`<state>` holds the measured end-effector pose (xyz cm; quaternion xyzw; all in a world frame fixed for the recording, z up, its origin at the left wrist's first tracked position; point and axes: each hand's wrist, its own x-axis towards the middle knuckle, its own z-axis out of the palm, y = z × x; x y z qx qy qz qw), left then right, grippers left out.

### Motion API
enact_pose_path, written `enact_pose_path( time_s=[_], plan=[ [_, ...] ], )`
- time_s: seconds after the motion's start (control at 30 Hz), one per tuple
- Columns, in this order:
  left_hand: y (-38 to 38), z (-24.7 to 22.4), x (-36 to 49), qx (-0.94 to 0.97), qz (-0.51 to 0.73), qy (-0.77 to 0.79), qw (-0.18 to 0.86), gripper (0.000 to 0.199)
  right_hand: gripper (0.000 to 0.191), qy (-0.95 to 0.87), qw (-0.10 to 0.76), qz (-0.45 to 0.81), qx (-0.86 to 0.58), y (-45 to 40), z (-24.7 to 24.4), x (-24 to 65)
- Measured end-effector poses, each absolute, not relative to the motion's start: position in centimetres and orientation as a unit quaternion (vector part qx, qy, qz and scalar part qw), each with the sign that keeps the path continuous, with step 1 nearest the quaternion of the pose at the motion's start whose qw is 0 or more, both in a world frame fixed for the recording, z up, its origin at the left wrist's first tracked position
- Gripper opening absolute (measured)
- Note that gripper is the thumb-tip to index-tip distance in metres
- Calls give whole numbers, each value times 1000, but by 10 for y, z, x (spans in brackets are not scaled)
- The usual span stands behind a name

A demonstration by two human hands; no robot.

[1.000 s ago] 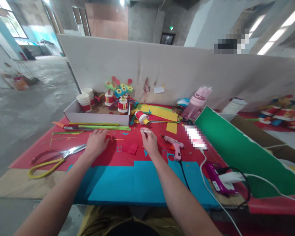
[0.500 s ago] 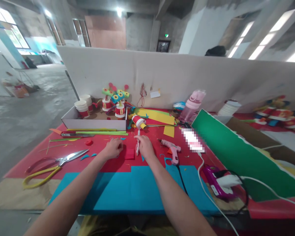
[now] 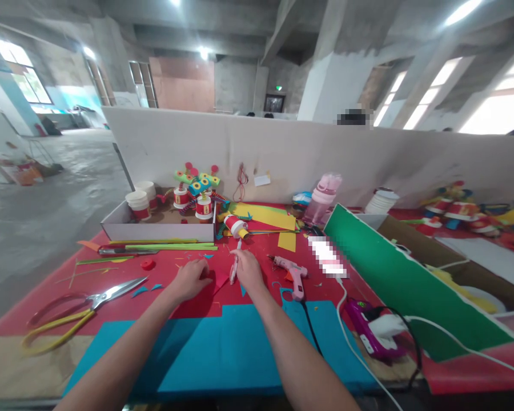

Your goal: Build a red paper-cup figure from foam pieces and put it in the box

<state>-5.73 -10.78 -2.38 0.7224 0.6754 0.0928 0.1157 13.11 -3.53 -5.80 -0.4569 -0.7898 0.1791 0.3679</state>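
Note:
On the red tabletop, my left hand (image 3: 192, 278) is held low with fingers curved and apart, beside a small red paper square (image 3: 221, 282). My right hand (image 3: 247, 269) has its fingers closed around a slim, clear pinkish pen (image 3: 233, 269), pointing away from me. Just beyond the pen lies a paper cup (image 3: 235, 225) on its side, with a red band and a yellow tube at its end. To the right of my right hand rests a pink glue gun (image 3: 294, 275). Blue paper scraps (image 3: 140, 291) are scattered left of my left hand.
Large scissors (image 3: 94, 302) lie at the left. A white box (image 3: 158, 232) at the back holds cups and finished figures. A blue sheet (image 3: 188, 348) covers the front edge. At the right stand a purple power strip (image 3: 370, 334) with cables and a green panel (image 3: 394, 274).
The red paper square has turned to a slant beside my left hand. My right hand's pen has tilted slightly. The camera view has tipped up and shifted a little.

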Motion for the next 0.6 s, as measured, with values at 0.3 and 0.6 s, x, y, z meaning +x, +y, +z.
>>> enact_pose_path(
  time_s=[0.3, 0.6],
  plan=[
    [-122, -22, -54, 694, 158, 683, 164, 18, 43, -784, 375, 197, -454, -35, -57, 134],
    [-104, -6, -87, 588, 422, 647, 239, 27, 40, -820, 362, 254, -364, -46, -63, 108]
  ],
)
